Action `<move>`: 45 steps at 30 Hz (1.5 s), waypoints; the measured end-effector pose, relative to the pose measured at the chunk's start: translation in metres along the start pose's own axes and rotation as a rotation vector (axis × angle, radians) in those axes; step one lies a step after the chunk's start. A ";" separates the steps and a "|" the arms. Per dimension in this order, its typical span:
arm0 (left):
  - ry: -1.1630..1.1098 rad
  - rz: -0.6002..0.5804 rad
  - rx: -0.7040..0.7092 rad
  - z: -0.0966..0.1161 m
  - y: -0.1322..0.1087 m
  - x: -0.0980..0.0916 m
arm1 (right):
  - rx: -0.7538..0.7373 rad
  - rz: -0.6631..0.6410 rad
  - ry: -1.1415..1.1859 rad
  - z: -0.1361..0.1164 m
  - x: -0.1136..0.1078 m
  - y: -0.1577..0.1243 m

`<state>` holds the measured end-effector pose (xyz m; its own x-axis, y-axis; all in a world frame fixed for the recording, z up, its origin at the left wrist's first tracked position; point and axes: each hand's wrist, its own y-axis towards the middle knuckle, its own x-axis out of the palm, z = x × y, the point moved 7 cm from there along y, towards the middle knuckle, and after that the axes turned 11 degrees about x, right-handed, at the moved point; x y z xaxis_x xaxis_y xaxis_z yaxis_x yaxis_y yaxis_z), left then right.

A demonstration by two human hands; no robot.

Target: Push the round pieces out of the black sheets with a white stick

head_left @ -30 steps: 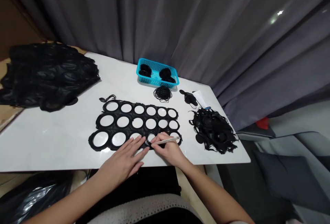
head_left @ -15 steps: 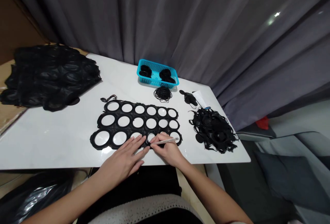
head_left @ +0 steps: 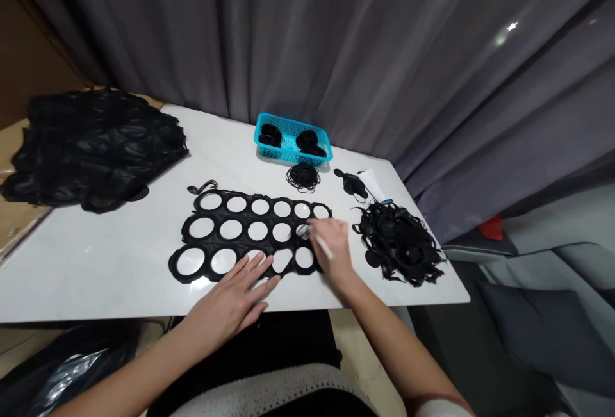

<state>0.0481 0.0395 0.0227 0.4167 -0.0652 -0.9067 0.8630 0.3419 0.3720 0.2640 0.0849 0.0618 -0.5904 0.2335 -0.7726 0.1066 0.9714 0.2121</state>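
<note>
Grey curtain [head_left: 288,32] backs the white table [head_left: 221,148]; your left hand [head_left: 237,293] spreads flat on the black holed sheet [head_left: 270,219], long side toward you; your right hand [head_left: 335,244], over its right end, pinches a pale tool [head_left: 324,248].

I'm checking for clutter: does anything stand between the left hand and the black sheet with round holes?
Nothing visible does: the left hand rests on the near edge of the black sheet. The blue basket and black coil lie beyond its far edge.
</note>
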 end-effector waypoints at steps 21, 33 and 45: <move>0.221 0.110 -0.121 0.008 -0.040 -0.027 | 0.074 -0.483 0.426 -0.072 0.070 -0.025; 0.180 0.145 -0.113 0.007 -0.039 -0.026 | -0.055 -0.401 0.297 -0.074 0.071 -0.033; 0.258 0.117 -0.059 0.012 -0.041 -0.026 | -0.144 -0.005 -0.108 -0.042 0.040 0.028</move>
<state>0.0051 0.0164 0.0338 0.4196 0.2159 -0.8816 0.7919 0.3876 0.4718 0.2101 0.1196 0.0620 -0.5001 0.2391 -0.8323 -0.0165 0.9583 0.2852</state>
